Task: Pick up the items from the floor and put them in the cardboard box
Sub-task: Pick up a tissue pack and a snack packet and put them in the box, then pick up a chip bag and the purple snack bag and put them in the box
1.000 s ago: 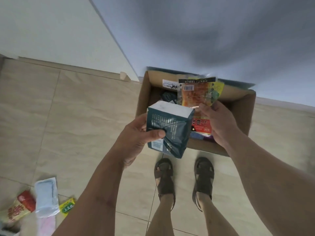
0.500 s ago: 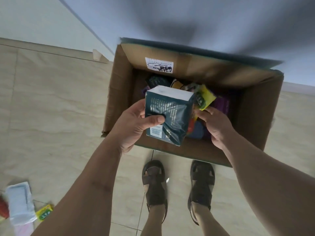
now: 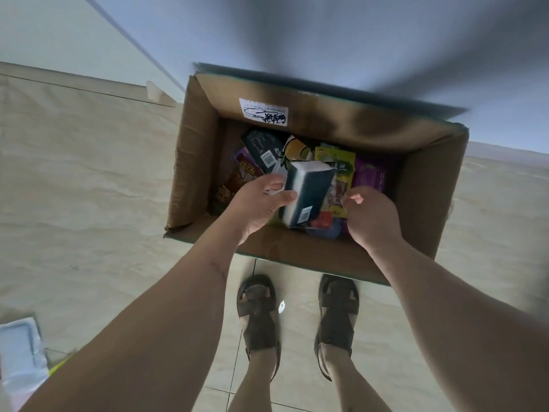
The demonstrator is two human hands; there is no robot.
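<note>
Brown corrugated walls fill the upper centre of the frame: the cardboard box point(image 3: 427, 185) stands open on the pale tiled floor point(image 3: 89, 188), already well stocked with bright snack packets point(image 3: 335, 162).

Over the middle of that opening I hold the dark teal carton point(image 3: 309, 194), white end facing up, tilted and hanging above the packets rather than resting on them (as far as I can judge from this angle). My left hand point(image 3: 258, 203) grips its side, thumb across the front face and fingers behind. My right hand point(image 3: 374, 215), just right of the carton and apart from it, is loosely curled with thumb and fingertip nearly meeting; whether anything thin is pinched there I cannot tell.

The risks, in my judgement: released tilted, the carton could land on a corner, crush a soft packet, or come to rest propped against the uneven pile. If my right hand is in its path, the carton may be knocked askew.

At the lower left corner of the frame a pale blue pack point(image 3: 17, 352) lies on the floor, partly hidden by my forearm, so the job is not finished. My sandalled feet point(image 3: 258, 316) stand close against the box; a careless step could shove it.
</note>
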